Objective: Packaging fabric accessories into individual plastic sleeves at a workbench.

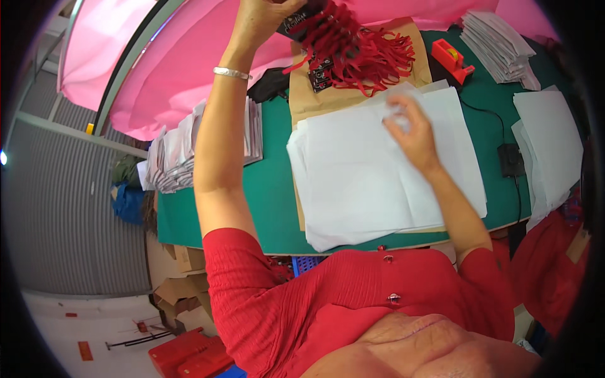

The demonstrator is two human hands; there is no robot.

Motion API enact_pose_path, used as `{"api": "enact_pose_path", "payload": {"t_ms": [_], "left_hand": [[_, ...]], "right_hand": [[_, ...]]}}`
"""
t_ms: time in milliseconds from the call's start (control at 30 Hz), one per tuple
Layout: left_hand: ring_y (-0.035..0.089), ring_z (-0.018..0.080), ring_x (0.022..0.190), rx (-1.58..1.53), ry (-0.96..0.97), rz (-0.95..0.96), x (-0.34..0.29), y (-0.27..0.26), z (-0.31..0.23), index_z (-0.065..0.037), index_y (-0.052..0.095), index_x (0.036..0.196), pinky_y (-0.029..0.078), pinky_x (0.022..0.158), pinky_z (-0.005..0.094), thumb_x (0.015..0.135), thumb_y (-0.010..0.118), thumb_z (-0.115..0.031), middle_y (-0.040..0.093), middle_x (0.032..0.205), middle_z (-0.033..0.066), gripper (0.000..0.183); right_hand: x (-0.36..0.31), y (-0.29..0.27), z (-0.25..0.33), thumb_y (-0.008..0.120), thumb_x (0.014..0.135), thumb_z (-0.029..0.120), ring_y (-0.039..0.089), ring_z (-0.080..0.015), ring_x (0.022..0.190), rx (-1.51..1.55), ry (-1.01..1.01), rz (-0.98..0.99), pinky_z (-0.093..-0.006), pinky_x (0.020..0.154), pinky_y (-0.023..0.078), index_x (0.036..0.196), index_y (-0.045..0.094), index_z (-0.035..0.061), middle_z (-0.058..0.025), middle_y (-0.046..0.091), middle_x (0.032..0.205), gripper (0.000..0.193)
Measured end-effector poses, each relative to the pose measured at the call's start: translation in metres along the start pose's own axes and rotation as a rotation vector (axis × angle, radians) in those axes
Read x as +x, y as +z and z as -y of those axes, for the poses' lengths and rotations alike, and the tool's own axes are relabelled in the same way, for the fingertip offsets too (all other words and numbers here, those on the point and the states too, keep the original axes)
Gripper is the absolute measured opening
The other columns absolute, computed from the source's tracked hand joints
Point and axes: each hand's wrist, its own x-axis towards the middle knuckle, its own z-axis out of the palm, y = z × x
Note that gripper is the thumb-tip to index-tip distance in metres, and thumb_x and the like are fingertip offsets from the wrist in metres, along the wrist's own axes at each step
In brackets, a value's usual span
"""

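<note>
Several white paper sheets (365,170) lie on a green tabletop (271,201) beside pink fabric (173,85); the left hand (261,16) pinches black, red-ribboned tags (305,22) near brown paper (302,104); the blurred, half-curled right hand (413,135) seems empty.

Table (271,214): is catching bright light
Right fingers (413,113): are blurring
Red straps (337,31): are smearing by table's far edge
Light spot (4,157): is glaring beyond table's left edge
Shutter (82,214): is bending near dark rim
</note>
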Motion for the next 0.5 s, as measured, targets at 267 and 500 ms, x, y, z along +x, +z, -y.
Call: {"api": "enact_pose_path", "payload": {"t_ms": [267, 500], "left_hand": [[0.051, 0.0117, 0.059, 0.159, 0.203, 0.219, -0.079, -0.025, -0.101, -0.001, 0.069, 0.085, 0.044, 0.053, 0.0263, 0.084, 0.07, -0.015, 0.063, 0.068, 0.0045, 0.014], [0.046, 0.0169, 0.05, 0.265, 0.156, 0.198, -0.084, -0.033, -0.172, 0.004, 0.06, 0.066, 0.046, 0.049, 0.0277, 0.072, 0.065, 0.001, 0.056, 0.059, 0.0097, 0.008]], "right_hand": [[0.1, -0.021, 0.113, 0.089, 0.063, 0.021, 0.038, -0.0385, 0.136, 0.027, 0.204, 0.136, -0.0448, 0.113, 0.034, 0.154, 0.015, 0.005, -0.0267, 0.032, 0.149, 0.118], [0.093, 0.024, 0.129, 0.088, 0.068, 0.018, 0.042, -0.0364, 0.132, 0.217, 0.303, 0.468, -0.0431, 0.111, 0.036, 0.155, 0.008, 0.0066, -0.0249, 0.036, 0.146, 0.118]]}}
